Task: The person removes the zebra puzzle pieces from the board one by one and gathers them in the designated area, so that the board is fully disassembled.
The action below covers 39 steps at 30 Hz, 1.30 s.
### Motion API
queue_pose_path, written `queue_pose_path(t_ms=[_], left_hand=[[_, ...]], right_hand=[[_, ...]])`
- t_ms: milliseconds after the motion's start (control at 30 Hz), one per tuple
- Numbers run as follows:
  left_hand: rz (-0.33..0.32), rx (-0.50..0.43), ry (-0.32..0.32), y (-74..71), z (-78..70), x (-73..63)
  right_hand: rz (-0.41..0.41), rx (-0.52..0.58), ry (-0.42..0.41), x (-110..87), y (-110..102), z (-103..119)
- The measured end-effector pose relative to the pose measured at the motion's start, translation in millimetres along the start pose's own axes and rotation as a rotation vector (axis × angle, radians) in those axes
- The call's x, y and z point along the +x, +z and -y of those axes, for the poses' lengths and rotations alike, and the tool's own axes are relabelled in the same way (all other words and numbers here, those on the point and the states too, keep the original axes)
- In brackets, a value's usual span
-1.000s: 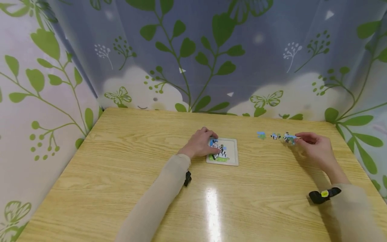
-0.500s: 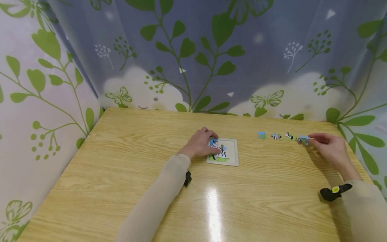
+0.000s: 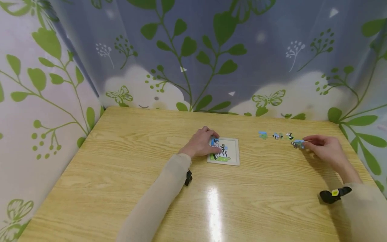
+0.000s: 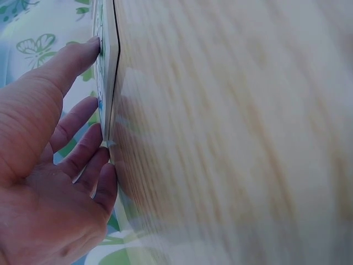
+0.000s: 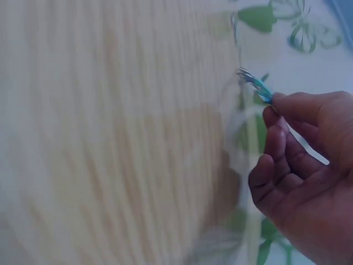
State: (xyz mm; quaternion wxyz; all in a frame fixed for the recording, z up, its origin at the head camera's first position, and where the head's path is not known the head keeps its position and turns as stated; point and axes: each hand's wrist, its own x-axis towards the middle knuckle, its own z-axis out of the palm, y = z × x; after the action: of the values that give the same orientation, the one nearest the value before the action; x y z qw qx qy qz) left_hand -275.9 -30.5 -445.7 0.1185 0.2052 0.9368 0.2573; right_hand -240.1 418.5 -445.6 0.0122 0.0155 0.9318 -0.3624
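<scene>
My left hand [image 3: 201, 143] rests on the left side of a square puzzle board [image 3: 233, 153] with a pale frame. Its thumb lies on the zebra picture, and the other fingers reach the board's far left corner. In the left wrist view the board [image 4: 110, 72] appears edge-on, the thumb and a fingertip touching its face. My right hand [image 3: 326, 149] pinches a blue and dark puzzle piece [image 3: 297, 144] between thumb and fingertips, just above the table. The right wrist view has this piece [image 5: 256, 85] tilted, sticking out beyond the fingertips.
Three loose puzzle pieces lie in a row toward the table's far right: a blue-green piece [image 3: 262, 135], a blue and dark piece [image 3: 276, 136] and a black-and-white piece [image 3: 289, 135]. A leaf-patterned curtain [image 3: 193, 67] stands behind the wood-grain table [image 3: 121, 141].
My right hand has carried its puzzle piece rightward past the black-and-white piece, then slightly back left and nearer me. The left hand stays on the board.
</scene>
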Motion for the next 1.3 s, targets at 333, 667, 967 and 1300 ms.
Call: queue_pose_path(t_ms=[333,667,967,1300], left_hand=[[-0.006,0.002,-0.006,-2.3,1.9,0.3],[0.0,-0.005,-0.015,-1.4,0.4,-0.5],[0.075,-0.005,0.029,-5.8,7.7,0.1],[0.08,-0.01,0.042,-7.5,8.1,-0.8]], right_hand=[[0.136,0.003,-0.07,-7.3,38,54],[0.103,-0.219,-0.253,7.9,72,83],[0.085,-0.226,-0.277,7.5,81,96],[0.246,-0.108,-0.411,11.0,127,151]])
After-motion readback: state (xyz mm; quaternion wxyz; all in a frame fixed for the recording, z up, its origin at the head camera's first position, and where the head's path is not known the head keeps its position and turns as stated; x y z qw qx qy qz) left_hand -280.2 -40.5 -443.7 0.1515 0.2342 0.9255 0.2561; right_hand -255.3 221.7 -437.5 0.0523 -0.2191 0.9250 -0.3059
